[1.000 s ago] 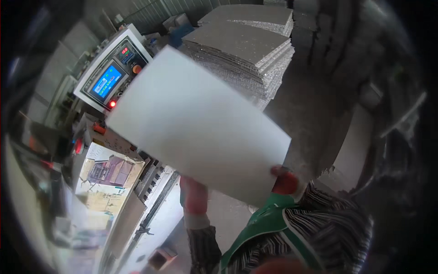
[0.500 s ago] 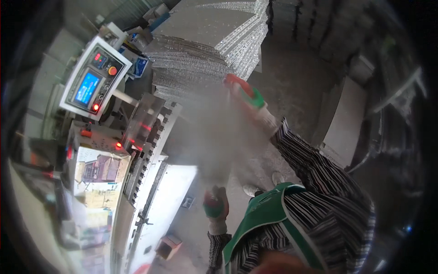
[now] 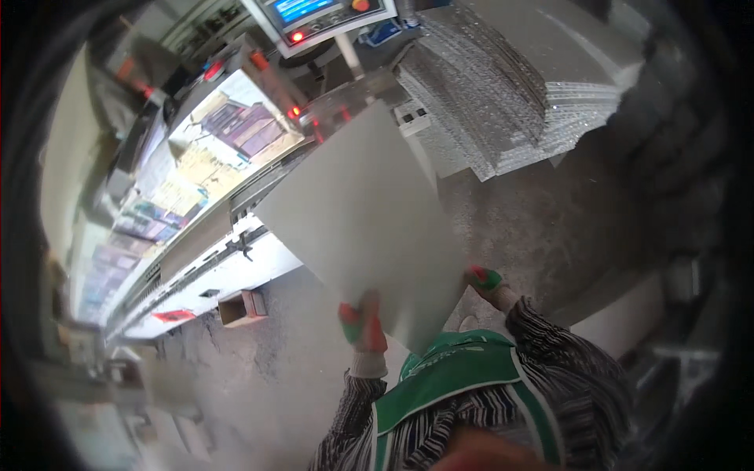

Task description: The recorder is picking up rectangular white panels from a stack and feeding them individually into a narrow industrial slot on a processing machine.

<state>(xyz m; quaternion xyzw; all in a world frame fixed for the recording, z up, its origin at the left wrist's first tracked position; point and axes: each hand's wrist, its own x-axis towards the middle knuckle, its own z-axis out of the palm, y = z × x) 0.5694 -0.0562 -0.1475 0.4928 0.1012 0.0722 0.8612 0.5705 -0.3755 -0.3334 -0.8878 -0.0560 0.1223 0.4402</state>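
Green apron (image 3: pixel 448 385) sits just behind the pale panel (image 3: pixel 361 212). Left hand (image 3: pixel 363 323) clasps the panel's left long side, fingers (image 3: pixel 369 303) folded over; right hand (image 3: pixel 485 279) pinches its right corner. Its long axis slants forward-left from both. Beyond the panel: control box (image 3: pixel 330 30) ahead, stacked boards (image 3: pixel 510 86) ahead-right.

Centre of the frame: the panel (image 3: pixel 361 212), between my hands. My left hand (image 3: pixel 363 323) lies at its lower-left edge, my right hand (image 3: pixel 483 278) at its lower-right edge. The apron (image 3: pixel 452 377) on my body occupies the lower middle, just below the panel. Left: a long machine (image 3: pixel 271 263), running diagonally towards the lower left; on the floor (image 3: pixel 302 385) near its base, a box (image 3: pixel 242 308). Top middle: a control console (image 3: pixel 326 30), beyond the panel. Upper right: a stack of boards (image 3: pixel 510 86), right of the console.
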